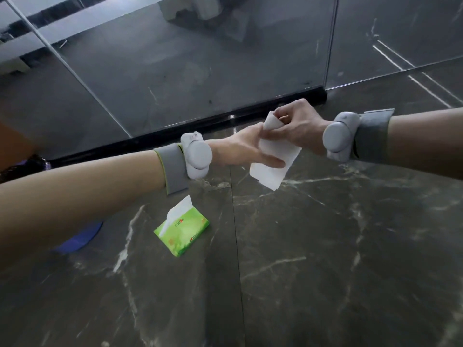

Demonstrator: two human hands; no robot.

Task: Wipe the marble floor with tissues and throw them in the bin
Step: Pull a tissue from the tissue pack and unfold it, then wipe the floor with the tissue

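The dark, white-veined marble floor (325, 246) spreads bare beneath both arms, and above it, up and to the right of the green plastic tissue pack (183, 234) lying on the tiles, the white folded tissue (273, 164) is held between two hands. The right hand (298, 126) pinches its top edge with curled fingers while the left hand (245, 149) spreads half-open under it. Folding it into a flat pad would help before pressing down; no bin shows, and only a blue rounded object (80, 239) sits left of the pack.
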